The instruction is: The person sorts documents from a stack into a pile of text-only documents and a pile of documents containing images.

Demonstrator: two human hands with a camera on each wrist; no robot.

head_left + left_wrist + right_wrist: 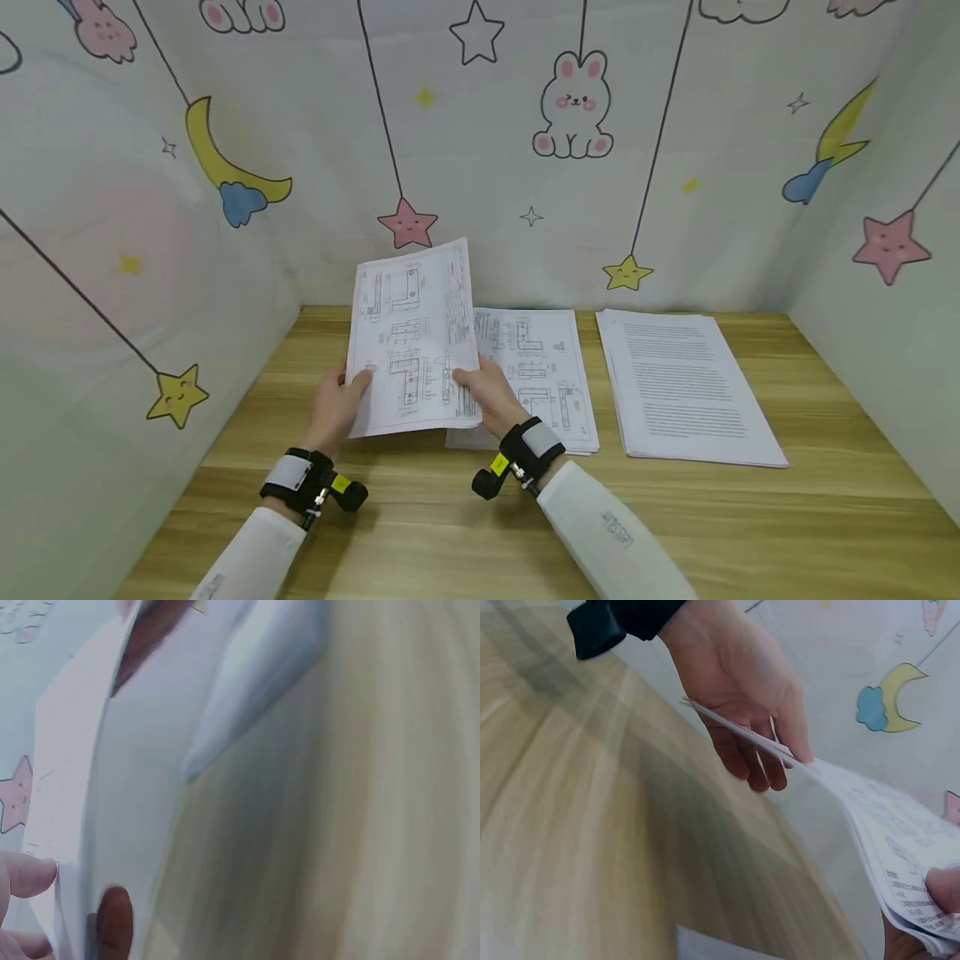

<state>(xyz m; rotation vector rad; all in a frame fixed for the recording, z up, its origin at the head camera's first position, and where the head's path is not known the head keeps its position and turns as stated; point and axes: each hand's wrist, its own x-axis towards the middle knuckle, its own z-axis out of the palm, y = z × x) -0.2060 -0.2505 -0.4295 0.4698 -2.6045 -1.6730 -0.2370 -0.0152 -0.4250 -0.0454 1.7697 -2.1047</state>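
A thin stack of drawing sheets (408,333) is held up off the table, tilted, with printed technical drawings facing me. My left hand (335,408) pinches its left edge, thumb on the front and fingers behind. At the lower right corner, my right hand (495,397) grips the sheets in the same way. In the right wrist view several sheets (900,840) show as a layered, slightly bent edge, with the right thumb (945,889) on the printed face. The left wrist view has the sheets (75,765) nearly edge-on. A second pile of drawings (551,375) lies behind the right hand, partly covered.
To the right, a pile of text pages (686,392) lies on the wooden table (420,533). White cloth walls (480,150) with cartoon prints enclose the table at the back and both sides. Each wrist wears a black strap with a small camera.
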